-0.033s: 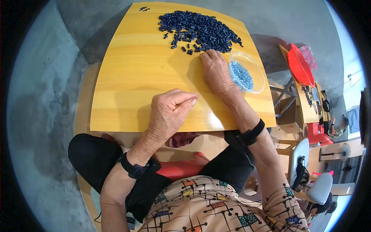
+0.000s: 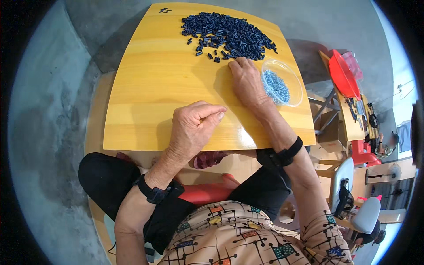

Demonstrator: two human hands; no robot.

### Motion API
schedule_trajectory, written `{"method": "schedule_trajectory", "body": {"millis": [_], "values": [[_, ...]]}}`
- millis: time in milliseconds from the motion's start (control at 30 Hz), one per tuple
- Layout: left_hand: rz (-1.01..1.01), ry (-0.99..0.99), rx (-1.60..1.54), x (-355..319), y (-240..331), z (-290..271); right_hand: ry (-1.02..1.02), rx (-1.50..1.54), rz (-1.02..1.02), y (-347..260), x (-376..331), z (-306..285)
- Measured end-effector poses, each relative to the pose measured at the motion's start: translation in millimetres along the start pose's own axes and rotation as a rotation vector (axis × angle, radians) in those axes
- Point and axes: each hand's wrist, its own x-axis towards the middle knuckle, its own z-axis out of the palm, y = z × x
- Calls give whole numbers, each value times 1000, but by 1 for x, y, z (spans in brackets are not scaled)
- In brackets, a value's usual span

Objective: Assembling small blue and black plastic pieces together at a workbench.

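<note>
Black pieces [image 2: 225, 35] are lying heaped far on the counter [image 2: 154, 88]; right hand [image 2: 246, 81] is resting at their near edge, seemingly picking, grip unclear; left hand [image 2: 192, 123] is pressing its grip together, contents hidden; picking is demanding neat separation.

You have two hands [image 2: 194, 126] [image 2: 247, 84], two wristbands [image 2: 154, 194] [image 2: 290, 151], one table [image 2: 145, 97], one black-parts heap [image 2: 227, 35] at twelve o'clock, one clear tub [image 2: 295, 84] at two.
</note>
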Motion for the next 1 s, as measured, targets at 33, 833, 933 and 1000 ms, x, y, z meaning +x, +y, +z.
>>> {"method": "schedule_trajectory", "body": {"millis": [33, 833, 933, 1000], "values": [[7, 23, -28, 1, -1, 0, 37, 34, -5, 0, -1, -1], [-238, 85, -365, 15, -13, -5, -111, 1605, 674, -40, -39, -28], [-178, 71, -344, 15, -12, -2, -113, 1625, 619, -37, -41, -25], [-147, 57, -330, 16, -8, 1, -122, 1629, 618, -34, -43, -25]]}}
